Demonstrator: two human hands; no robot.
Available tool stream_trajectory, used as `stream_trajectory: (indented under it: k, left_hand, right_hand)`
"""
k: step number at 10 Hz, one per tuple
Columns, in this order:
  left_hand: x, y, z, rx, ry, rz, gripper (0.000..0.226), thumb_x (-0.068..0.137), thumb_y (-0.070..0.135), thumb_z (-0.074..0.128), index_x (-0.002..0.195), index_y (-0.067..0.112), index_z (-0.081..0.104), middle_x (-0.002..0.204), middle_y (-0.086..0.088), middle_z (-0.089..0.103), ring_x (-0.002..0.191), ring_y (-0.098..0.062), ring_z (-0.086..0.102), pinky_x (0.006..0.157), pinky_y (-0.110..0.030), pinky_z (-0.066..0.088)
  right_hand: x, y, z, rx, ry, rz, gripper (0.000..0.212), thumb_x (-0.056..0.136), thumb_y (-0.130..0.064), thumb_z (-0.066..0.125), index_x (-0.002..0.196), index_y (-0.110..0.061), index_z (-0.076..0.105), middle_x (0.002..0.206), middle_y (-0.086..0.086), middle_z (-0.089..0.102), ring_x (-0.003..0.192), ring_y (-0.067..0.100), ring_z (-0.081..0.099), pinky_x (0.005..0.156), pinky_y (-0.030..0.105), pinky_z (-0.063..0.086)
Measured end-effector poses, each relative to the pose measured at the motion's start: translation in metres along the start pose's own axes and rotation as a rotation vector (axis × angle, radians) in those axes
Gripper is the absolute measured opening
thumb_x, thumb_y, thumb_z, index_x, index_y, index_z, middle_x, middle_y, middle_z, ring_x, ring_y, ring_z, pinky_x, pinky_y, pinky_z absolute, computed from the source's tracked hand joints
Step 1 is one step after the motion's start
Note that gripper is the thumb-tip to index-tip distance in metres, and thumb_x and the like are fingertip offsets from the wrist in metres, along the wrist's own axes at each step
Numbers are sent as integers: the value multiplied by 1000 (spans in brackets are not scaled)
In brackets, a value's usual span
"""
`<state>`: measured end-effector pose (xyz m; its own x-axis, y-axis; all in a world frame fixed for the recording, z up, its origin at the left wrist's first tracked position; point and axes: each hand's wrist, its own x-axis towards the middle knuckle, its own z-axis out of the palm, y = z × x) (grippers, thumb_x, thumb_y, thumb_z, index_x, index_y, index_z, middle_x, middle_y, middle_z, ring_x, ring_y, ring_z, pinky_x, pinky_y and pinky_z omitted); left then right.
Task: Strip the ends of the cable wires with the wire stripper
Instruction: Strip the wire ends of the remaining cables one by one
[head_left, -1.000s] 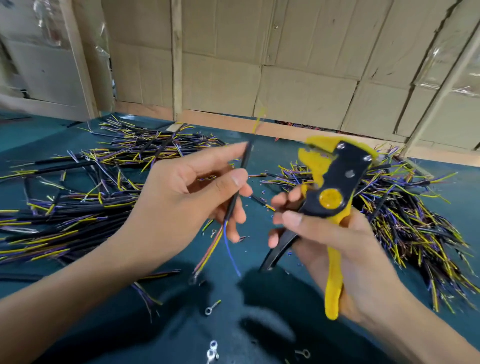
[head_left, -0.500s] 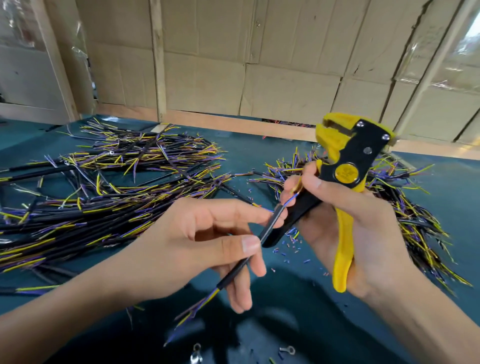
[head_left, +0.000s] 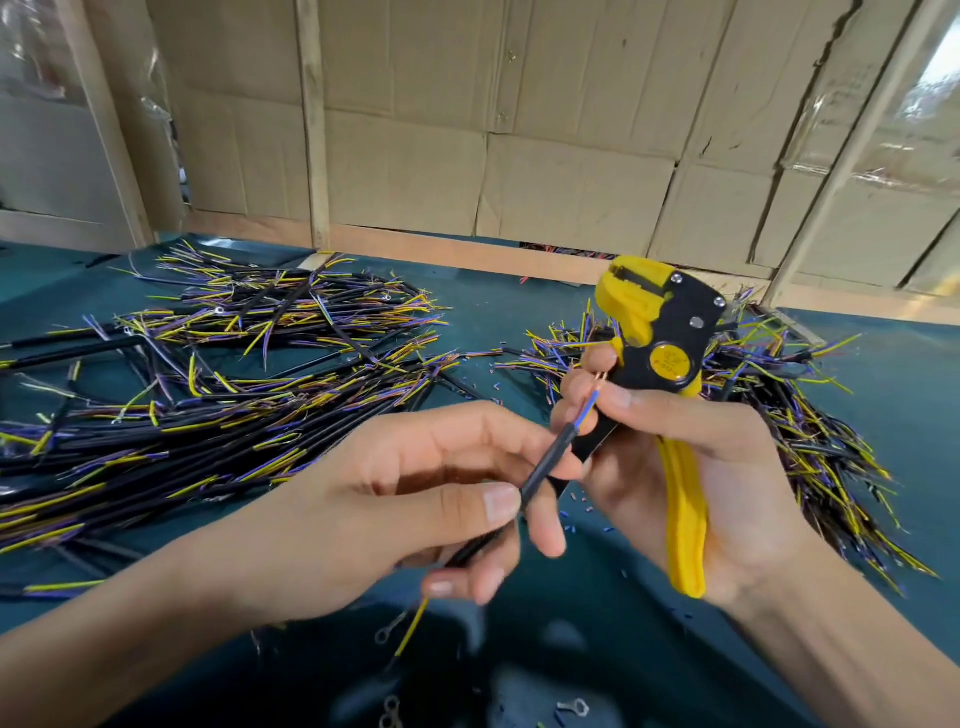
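Teal table (head_left: 519, 322), left hand (head_left: 395, 499) pinching cable (head_left: 545, 462), right hand (head_left: 691, 467) gripping wire stripper (head_left: 660, 332), dial unreadable

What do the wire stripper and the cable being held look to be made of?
Wire stripper: likely moulded plastic, matte yellow and black, with shiny round fasteners that look like metal. Cable: smooth black sheath, probably rubber or PVC. Coloured insulated wires emerge at its upper end, and their bare tips have a coppery sheen near the right hand. The left hand holds it.
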<state>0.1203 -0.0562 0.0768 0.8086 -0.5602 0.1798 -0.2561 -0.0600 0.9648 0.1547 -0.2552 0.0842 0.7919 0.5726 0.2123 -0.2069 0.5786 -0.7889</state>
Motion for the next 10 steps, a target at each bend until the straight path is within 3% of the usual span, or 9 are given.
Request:
stream_trajectory:
  k: [1,2,4,5,6,7,8,9,10]
  left_hand:
    - [-13,-12,2,-51,198,101,42,84,33,70,118,9,68,86,-9,71,63,-11,65,55,-22,48]
    - [-18,-33,0,-24,275,112,53,83,52,72,118,13,68,92,-10,72,67,-14,62,62,-21,47]
    - [-9,-20,13,112,257,271,22,100,36,51,111,19,60,87,-5,72,65,-5,53,65,-15,43]
    - [-9,-15,16,122,259,300,20,100,33,48,119,28,55,84,-4,72,60,-5,49,67,-30,51]
    - [-8,-10,15,95,211,289,31,101,34,49,130,31,56,86,-5,73,63,-5,50,75,-43,52]
    - [-10,-10,9,9,109,249,37,100,43,52,133,30,59,89,-4,73,67,-5,50,69,-49,43]
    - [-9,-11,6,-88,114,239,38,96,46,57,127,26,64,91,-8,74,68,-10,46,61,-29,36]
    - [-10,-8,5,96,257,266,29,95,40,55,121,29,66,91,-5,76,65,-7,47,61,-17,38]
    - [-12,-4,8,323,356,280,28,96,36,50,119,28,64,93,7,76,66,-2,51,61,-20,44]
  right_hand:
    - [3,-1,2,-59,-20,83,44,74,1,74,107,-10,48,78,14,52,62,34,59,59,42,53]
    - [2,2,2,-87,-53,189,43,72,-3,79,103,-8,51,77,18,53,71,39,58,69,38,55]
    - [2,7,5,-75,36,229,33,70,0,71,100,-5,58,73,15,60,62,26,60,68,31,56]
    - [4,8,5,-101,76,215,44,73,0,69,114,-4,55,75,15,55,70,28,50,75,37,52]
    - [2,9,4,-137,39,231,37,76,-2,67,111,6,59,68,13,57,82,33,43,84,42,48]
    - [-1,9,3,-152,5,250,37,74,-7,71,103,10,59,72,15,55,85,35,39,83,39,49]
    - [2,12,6,-183,99,176,44,67,-8,78,101,12,59,80,20,51,77,33,47,71,35,52]
    - [3,14,9,-192,248,-81,29,63,-1,81,86,-2,63,75,17,57,63,26,53,58,33,53]
    - [1,10,9,-222,228,-265,24,72,6,72,89,-7,60,83,17,68,66,27,57,64,35,53]
